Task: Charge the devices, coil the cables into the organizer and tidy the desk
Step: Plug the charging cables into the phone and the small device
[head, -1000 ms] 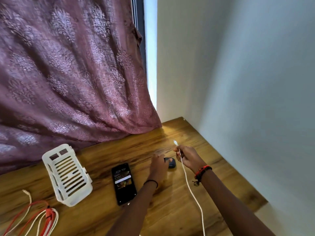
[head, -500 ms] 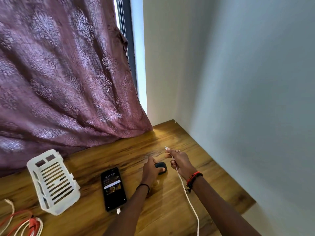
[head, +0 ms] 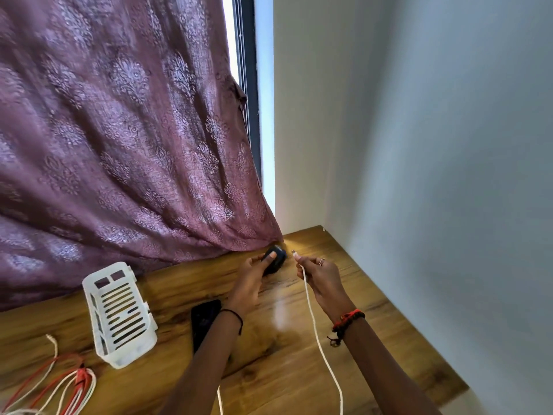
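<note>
I see the left hand [head: 253, 280] gripping the small dark device [head: 276, 257] at centre frame, beside the curtain [head: 134, 145]. Just right, the right hand [head: 321, 275] pinches the white cable [head: 315, 330] behind its plug [head: 294, 252].

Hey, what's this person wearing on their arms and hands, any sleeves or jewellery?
Both forearms are bare, no sleeves in view. The left hand has a thin black band round its wrist. The right hand has a red and black thread bracelet with a loose knotted end at its wrist, and a thin pale ring on one finger.
</note>
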